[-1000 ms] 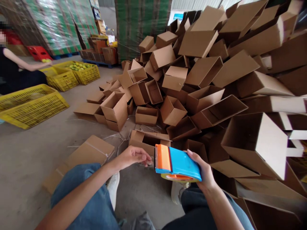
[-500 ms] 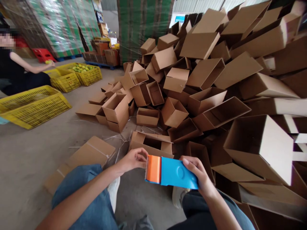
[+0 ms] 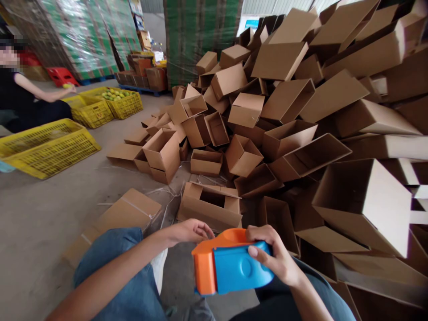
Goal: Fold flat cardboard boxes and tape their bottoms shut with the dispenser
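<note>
My right hand (image 3: 279, 257) grips a blue and orange tape dispenser (image 3: 243, 268) by its blue end, thumb on the near face and fingers over the top. The dispenser is held between my knees with its orange end to the left. My left hand (image 3: 194, 231) is just above that orange end, its fingers curled in. The fingertips are partly hidden behind the dispenser, so I cannot make out what they hold. An open cardboard box (image 3: 209, 213) stands on the floor just beyond my hands.
A large heap of open cardboard boxes (image 3: 247, 107) fills the right side. Flattened cardboard (image 3: 129, 211) lies by my left knee. At left are a yellow crate (image 3: 53, 154), a crate of round green-yellow fruit (image 3: 125, 106) and a seated person (image 3: 30, 96).
The tape dispenser has turned in my right hand and come lower, showing its orange top. My left hand has shifted slightly right and down, staying by the orange end.
</note>
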The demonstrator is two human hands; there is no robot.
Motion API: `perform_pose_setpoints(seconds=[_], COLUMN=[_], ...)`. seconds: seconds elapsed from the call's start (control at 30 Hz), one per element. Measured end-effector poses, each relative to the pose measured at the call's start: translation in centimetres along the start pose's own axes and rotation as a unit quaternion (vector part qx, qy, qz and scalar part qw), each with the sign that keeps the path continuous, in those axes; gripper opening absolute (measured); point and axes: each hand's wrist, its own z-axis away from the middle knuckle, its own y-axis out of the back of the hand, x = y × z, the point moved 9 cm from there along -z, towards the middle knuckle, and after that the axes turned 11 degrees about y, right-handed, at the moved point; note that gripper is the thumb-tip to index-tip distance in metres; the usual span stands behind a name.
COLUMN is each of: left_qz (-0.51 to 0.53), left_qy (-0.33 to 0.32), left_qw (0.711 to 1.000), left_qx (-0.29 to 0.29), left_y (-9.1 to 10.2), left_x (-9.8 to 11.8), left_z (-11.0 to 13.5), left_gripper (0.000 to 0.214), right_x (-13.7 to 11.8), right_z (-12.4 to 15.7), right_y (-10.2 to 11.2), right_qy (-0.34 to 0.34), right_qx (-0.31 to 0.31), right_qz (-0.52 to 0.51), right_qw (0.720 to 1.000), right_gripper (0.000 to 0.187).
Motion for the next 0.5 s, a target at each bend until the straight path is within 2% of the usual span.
perform_pose_setpoints(seconds=[0.17,0.3,0.5], left_qz=[0.042,0.051,0.077], left_qy=[0.032,0.043,0.047], left_qw=[0.998,0.997,0.996], left_qx=[-0.038,-0.05,-0.008], left_y=[-0.6,-0.9,-0.3], left_x=[-1.5,-2.1,-1.5], left_z=[-1.1,-1.4,-1.0], left_gripper=[0.048,0.047,0.042], right_x=[-0.7,-1.1,0.0], right_z=[0.1,0.1,1.2], right_y=[-0.5,-0.6,0.6], right_qy=[0.044,0.046,-0.051], right_qx=[-0.018,-0.009,0.087], right_qz=[0.008,-0.004,-0.017], right_qw=[0.999,0.999,0.995], right_gripper=[0.023,0.024,0.041])
